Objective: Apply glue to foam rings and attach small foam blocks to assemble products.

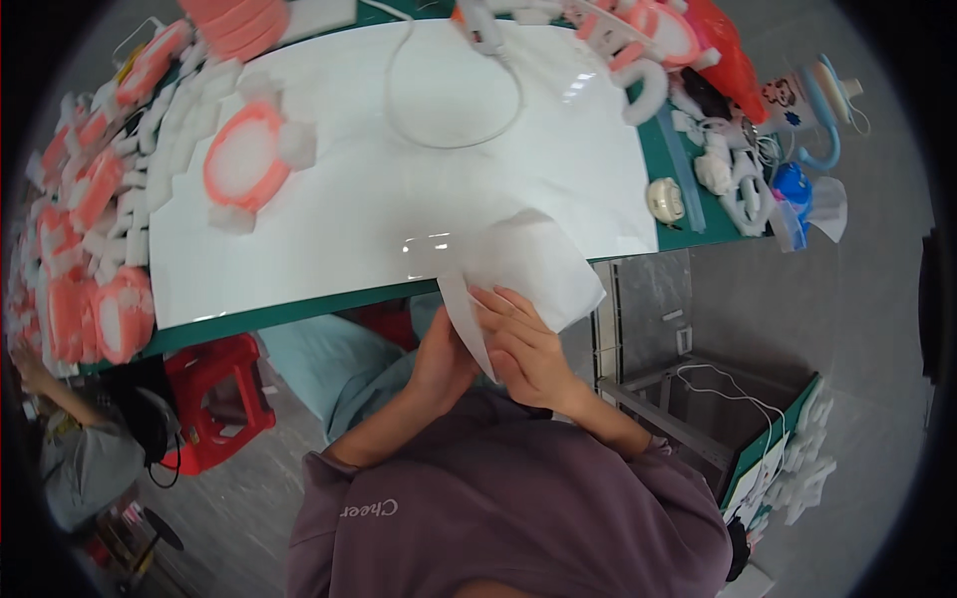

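Observation:
Held at the near edge of the table is a thin white sheet or bag (538, 261) with a strip along its near side standing up like a flap. My left hand (441, 361) closes on the flap side, its fingertips hidden behind the white material. Over the near part of the sheet lies my right hand (526, 344), fingers bent and pressed against it, thumb by the flap. Farther left on the white tabletop (339, 199) rests a pink oval frame (246, 156) with white foam pieces around its rim.
Pink foam-wrapped pieces (90, 229) crowd the left side. A glue gun (481, 28) with a looping white cable lies at the back. On the right are a small cream-coloured round item (665, 201), a red bag (726, 60) and a cup (793, 98). A red stool (221, 404) stands below left.

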`<state>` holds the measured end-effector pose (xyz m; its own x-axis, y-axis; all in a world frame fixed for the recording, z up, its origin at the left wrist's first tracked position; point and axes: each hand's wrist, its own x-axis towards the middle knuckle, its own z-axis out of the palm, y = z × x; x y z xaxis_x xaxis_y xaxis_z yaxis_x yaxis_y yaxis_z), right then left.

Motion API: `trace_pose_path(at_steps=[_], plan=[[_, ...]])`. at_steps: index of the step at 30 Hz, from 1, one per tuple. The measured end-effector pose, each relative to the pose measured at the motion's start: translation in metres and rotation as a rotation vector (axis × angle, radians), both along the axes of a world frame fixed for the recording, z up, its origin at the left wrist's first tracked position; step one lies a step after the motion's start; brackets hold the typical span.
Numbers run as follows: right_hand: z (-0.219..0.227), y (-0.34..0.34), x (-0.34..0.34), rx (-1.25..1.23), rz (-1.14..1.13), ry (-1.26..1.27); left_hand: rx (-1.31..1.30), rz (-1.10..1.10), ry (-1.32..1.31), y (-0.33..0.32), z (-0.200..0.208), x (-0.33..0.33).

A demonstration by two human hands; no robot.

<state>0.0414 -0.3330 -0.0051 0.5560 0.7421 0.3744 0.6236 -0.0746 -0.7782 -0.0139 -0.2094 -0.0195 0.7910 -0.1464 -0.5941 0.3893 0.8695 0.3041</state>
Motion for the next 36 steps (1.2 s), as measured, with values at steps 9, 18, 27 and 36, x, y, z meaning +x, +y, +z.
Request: trace_pose_path(at_steps=[9, 18, 27, 36], plan=[[-0.042, 0.038, -0.039, -0.310, -0.053, 0.003, -0.029, 0.202, 0.099, 0.009, -0.030, -0.038], [-0.085, 0.013, -0.066, -0.551, 0.022, 0.416, -0.085, 0.151, 0.240, -0.010, -0.097, -0.078], [-0.115, 0.014, -0.093, -0.587, -0.174, 0.132, 0.128, 0.099, 0.368, -0.024, -0.124, -0.083], [-0.131, 0.011, -0.095, -0.631, -0.162, -0.137, -0.067, 0.082, 0.416, -0.020, -0.128, -0.072]])
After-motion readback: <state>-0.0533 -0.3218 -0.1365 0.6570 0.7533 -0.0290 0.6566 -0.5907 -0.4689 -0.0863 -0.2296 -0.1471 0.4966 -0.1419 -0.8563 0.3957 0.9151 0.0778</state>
